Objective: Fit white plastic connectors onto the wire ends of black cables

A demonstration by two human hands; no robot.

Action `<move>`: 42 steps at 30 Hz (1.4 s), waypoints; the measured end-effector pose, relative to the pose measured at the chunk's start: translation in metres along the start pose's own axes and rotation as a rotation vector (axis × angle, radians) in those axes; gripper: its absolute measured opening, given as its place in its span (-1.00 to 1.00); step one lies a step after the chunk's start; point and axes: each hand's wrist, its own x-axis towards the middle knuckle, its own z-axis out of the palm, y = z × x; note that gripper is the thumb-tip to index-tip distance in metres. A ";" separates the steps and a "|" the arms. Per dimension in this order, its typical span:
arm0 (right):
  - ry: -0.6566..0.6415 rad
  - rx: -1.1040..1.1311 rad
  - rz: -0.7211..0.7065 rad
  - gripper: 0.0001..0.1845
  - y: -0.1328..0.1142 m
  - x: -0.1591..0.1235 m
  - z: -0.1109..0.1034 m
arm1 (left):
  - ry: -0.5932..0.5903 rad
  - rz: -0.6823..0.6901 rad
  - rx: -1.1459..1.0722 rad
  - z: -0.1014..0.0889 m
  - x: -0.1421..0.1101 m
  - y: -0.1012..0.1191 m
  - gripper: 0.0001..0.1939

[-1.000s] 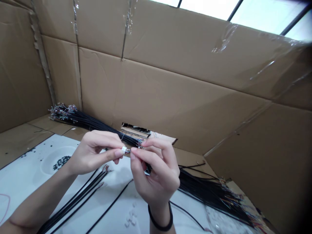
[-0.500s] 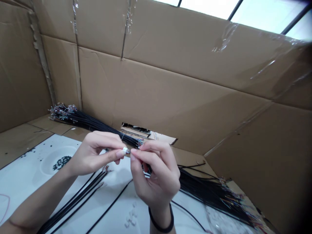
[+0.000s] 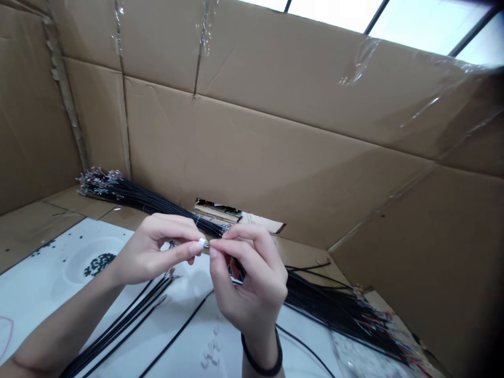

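Observation:
Between thumb and forefinger, my left hand [image 3: 157,249] pinches a small white connector [image 3: 202,242]. My right hand [image 3: 252,278], with a black band on its wrist, is closed just beside it and pinches thin wire ends [image 3: 207,245] at the connector's right side. Whether the wires sit inside the connector is too small to tell. A black cable [image 3: 181,328] passes across the white surface below my hands; the part inside my right hand is hidden.
A bundle of black cables [image 3: 153,202] with stripped ends lies at the back left, another bundle [image 3: 331,299] at right. Several cables [image 3: 126,317] lie at front left. Small dark pieces [image 3: 99,264] fill a round white dish [image 3: 73,262]. Cardboard walls [image 3: 252,147] surround the table.
My right hand has shifted very slightly left. Both hands keep their pinch, and the view has moved a little.

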 end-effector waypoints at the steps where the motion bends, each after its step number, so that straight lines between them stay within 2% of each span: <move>1: -0.003 -0.004 -0.001 -0.79 0.000 0.000 0.000 | -0.002 -0.005 0.001 0.000 0.000 0.000 -0.83; 11: -0.044 -0.030 0.027 -0.81 0.000 0.001 0.000 | -0.008 -0.080 0.036 0.000 0.002 0.001 -0.79; 25: -0.049 -0.035 0.044 -0.83 0.002 0.000 0.002 | -0.005 -0.085 0.076 0.001 0.002 0.000 -0.79; 42: -0.178 -0.021 0.128 -0.88 0.008 0.002 0.004 | -0.059 -0.110 0.237 0.002 0.003 -0.007 -0.80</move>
